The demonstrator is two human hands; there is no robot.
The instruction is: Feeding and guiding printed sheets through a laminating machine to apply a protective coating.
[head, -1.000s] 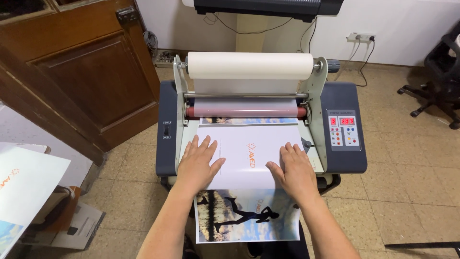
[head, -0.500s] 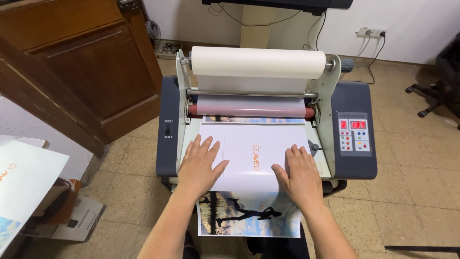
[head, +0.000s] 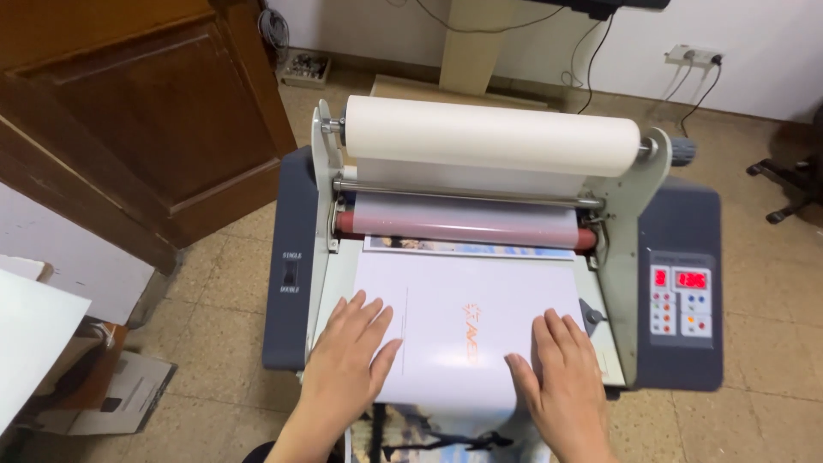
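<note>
Laminator (head: 497, 257) stands on the tiled floor, its white film roll (head: 493, 135) above a red roller (head: 467, 230), and a white sheet (head: 467, 330) lies flat on the feed tray with its far edge near that roller. Uneven pressure from the two hands could, I judge, send the sheet in skewed and crease it. Left hand (head: 347, 364) and right hand (head: 561, 381) press near the tray's front edge, fingers (head: 364, 321) spread flat, gripping nothing; creeping forward, they could reach the nip.
</note>
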